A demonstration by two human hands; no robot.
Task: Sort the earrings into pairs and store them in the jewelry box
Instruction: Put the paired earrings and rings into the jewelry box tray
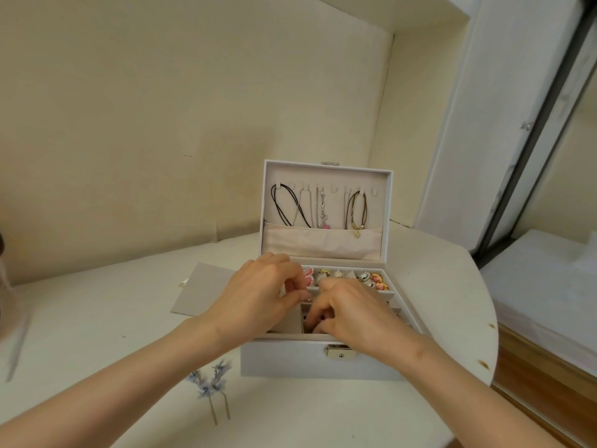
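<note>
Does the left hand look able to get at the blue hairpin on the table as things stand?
Probably yes. The blue hairpin lies uncovered on the table, just beside the left forearm and before the jewelry box; the left hand, over the box's compartments, would only need to draw back.

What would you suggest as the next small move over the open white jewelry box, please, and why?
Probably ease the right hand up out of the front compartment: its curled fingers and the left hand crowd there, hiding its contents; pink-and-gold earrings already sit farther back in the white jewelry box.
</note>
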